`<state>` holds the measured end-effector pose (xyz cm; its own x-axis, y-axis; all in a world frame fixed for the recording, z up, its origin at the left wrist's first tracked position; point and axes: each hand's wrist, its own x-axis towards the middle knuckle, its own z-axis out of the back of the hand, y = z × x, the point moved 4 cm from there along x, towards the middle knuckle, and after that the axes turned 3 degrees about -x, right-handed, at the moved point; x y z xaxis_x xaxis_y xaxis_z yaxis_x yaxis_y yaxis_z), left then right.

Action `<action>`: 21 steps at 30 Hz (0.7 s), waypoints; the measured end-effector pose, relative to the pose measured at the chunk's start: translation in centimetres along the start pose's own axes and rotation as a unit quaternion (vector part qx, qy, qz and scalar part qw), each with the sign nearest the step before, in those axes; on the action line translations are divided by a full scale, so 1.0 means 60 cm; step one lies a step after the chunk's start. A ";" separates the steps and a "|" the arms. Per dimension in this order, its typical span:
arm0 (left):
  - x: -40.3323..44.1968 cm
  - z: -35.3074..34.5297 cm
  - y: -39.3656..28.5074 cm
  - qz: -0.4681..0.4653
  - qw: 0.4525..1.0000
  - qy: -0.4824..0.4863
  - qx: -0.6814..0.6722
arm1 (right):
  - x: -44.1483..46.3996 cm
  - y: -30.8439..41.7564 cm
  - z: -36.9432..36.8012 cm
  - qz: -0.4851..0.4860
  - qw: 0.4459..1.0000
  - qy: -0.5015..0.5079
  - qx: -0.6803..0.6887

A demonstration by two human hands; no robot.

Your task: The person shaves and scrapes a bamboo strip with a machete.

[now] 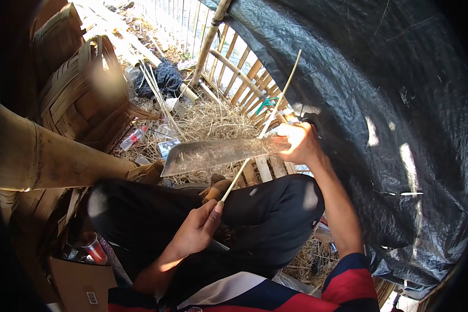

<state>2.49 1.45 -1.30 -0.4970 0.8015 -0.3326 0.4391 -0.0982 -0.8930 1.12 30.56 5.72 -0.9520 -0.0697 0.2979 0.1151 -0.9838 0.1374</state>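
Note:
My left hand point(198, 227) is closed round the lower end of a thin pale bamboo strip point(236, 179), just above my crossed legs. The strip slants up and to the right, passing behind a machete and on beyond my right hand. My right hand point(300, 143) grips the handle of the machete point(213, 156), whose broad worn blade points left across the strip. Blade and strip cross near the middle of the view; whether they touch, I cannot tell. A green tie point(267, 104) shows beside the strip's upper part.
Woven baskets point(86, 93) and a thick bamboo pole point(62, 156) stand at the left. A dark tarp point(390, 130) hangs at the right. Shavings point(213, 122) and litter cover the ground ahead, near a bamboo fence point(239, 73). A cardboard box point(80, 286) is at the lower left.

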 end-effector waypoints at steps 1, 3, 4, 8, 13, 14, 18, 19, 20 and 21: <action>-0.002 0.000 -0.001 0.000 1.000 0.002 0.000 | -0.001 -0.002 0.002 -0.001 1.000 0.004 -0.014; -0.002 0.002 -0.009 -0.001 1.000 0.000 -0.007 | -0.002 -0.012 0.002 -0.028 0.999 -0.001 -0.017; -0.003 0.004 -0.009 -0.003 1.000 -0.001 -0.006 | -0.004 -0.021 -0.001 -0.054 0.998 -0.004 -0.018; -0.008 0.009 -0.007 -0.005 1.000 -0.010 0.005 | -0.012 -0.047 0.008 -0.115 0.993 -0.031 0.001; -0.011 0.014 0.007 -0.013 0.996 -0.003 0.091 | -0.027 -0.057 0.018 -0.260 0.965 0.023 -0.036; -0.011 0.014 0.002 -0.008 0.995 -0.013 0.097 | -0.028 -0.054 0.015 -0.263 0.964 0.039 -0.021; -0.007 0.012 0.008 -0.016 0.992 -0.022 0.127 | -0.023 -0.010 0.003 -0.103 0.994 0.046 0.005; -0.007 0.011 0.009 -0.016 0.992 -0.022 0.127 | -0.021 -0.002 -0.007 -0.050 0.998 0.024 -0.003; -0.008 0.009 0.009 -0.013 0.991 -0.021 0.132 | -0.018 0.004 -0.011 -0.050 0.998 0.024 -0.002; -0.008 0.009 0.010 -0.010 0.990 -0.020 0.138 | -0.011 0.018 -0.011 -0.015 1.000 0.018 0.005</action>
<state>2.60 0.69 -1.81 -0.5347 0.7818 -0.3206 0.2110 -0.2439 -0.9466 1.67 29.46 5.04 -0.9649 -0.0460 0.2584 0.0883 -0.9840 0.1547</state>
